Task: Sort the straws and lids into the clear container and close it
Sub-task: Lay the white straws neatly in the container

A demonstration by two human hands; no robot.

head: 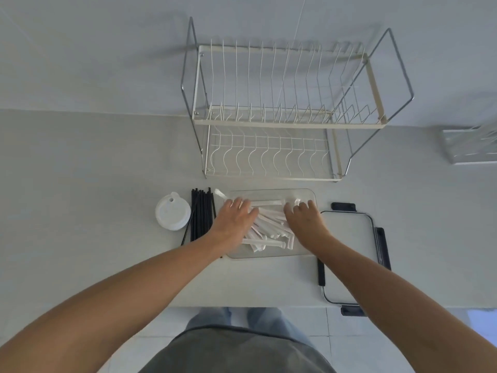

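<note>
A clear container (pixel 271 254) lies on the counter and holds several white wrapped straws (pixel 269 224). My left hand (pixel 236 218) rests over the left ends of those straws, fingers spread. Over their right ends lies my right hand (pixel 305 218), fingers apart too. Whether either hand grips a straw I cannot tell. Left of the container sits a row of several black straws (pixel 201 214), and beyond them a stack of white round cup lids (pixel 172 212). One white straw (pixel 220 193) pokes out past the container's far left corner. The container's lid (pixel 347 238), with black clips, lies to the right.
A two-tier wire dish rack (pixel 282 114) stands right behind the container. At the far right edge is a shiny metal object (pixel 470 146). The container lid overhangs the counter's front edge (pixel 242 306).
</note>
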